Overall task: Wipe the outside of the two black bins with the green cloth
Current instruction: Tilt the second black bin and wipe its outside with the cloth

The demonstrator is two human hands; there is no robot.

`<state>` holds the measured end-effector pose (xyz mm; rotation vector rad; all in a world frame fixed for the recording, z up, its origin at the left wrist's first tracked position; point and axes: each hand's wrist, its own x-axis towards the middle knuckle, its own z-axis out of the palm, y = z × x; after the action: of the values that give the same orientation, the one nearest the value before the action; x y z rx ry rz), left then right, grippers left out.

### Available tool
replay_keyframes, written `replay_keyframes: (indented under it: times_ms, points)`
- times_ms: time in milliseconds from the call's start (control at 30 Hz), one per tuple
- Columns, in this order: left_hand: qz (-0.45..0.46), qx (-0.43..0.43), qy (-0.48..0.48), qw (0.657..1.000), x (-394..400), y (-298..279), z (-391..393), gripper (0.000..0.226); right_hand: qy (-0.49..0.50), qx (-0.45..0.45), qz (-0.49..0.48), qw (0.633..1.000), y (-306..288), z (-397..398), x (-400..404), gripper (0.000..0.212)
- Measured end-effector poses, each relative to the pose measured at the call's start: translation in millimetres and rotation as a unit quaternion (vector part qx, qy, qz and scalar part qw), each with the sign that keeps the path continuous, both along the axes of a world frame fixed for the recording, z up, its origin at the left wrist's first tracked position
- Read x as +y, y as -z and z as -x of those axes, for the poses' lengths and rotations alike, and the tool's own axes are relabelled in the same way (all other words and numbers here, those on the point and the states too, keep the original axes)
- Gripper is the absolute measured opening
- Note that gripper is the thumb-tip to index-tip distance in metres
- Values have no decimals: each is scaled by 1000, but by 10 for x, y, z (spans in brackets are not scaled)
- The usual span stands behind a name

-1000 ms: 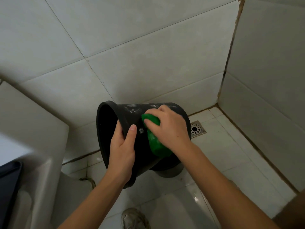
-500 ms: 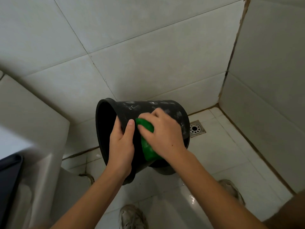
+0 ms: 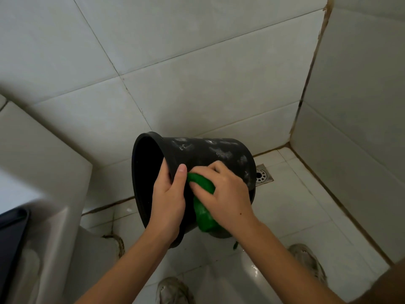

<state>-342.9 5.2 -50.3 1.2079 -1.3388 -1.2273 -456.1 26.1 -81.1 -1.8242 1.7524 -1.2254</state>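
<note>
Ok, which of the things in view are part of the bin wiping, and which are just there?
In the job:
black bin, held tilted off the floor
green cloth, pressed on the bin's side
left hand, gripping the rim
right hand, holding the cloth

Just there:
floor drain
shoes
dark object at left edge

- black bin [image 3: 203, 154] is lying tipped sideways in mid-air, mouth facing left, whitish smears showing on its upper side
- green cloth [image 3: 202, 207] is sitting bunched up, pressing against the bin's near side
</note>
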Motion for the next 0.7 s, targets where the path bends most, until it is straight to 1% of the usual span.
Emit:
replay_keyframes:
  times_ms: [67,133,233,300,433,533,600,700]
  points:
    - [-4,5,-3,1000,-7,-3,6,34,31,22,-37,999,-29,101,-214,30]
    - [-12,10,-5,1000,1,-19,21,34,69,46,-85,993,-75,216,-442,29]
    - [-16,12,-2,1000,-1,-29,54,36,85,49,-117,988,-98,329,-621,28]
    - [-12,6,0,1000,3,-21,74,36,84,50,-117,988,-87,331,-577,28]
    - [-3,-5,-2,1000,22,-5,67,35,57,26,-77,995,-64,191,-229,29]
    - [-10,-1,-5,1000,16,-18,57,34,34,6,-97,995,-88,197,-274,26]
    - [-12,-6,1,1000,14,-30,67,34,65,13,-113,991,-133,254,-442,27]
    - [-9,-15,-1,1000,10,-29,87,34,110,54,-91,988,-128,211,-462,31]
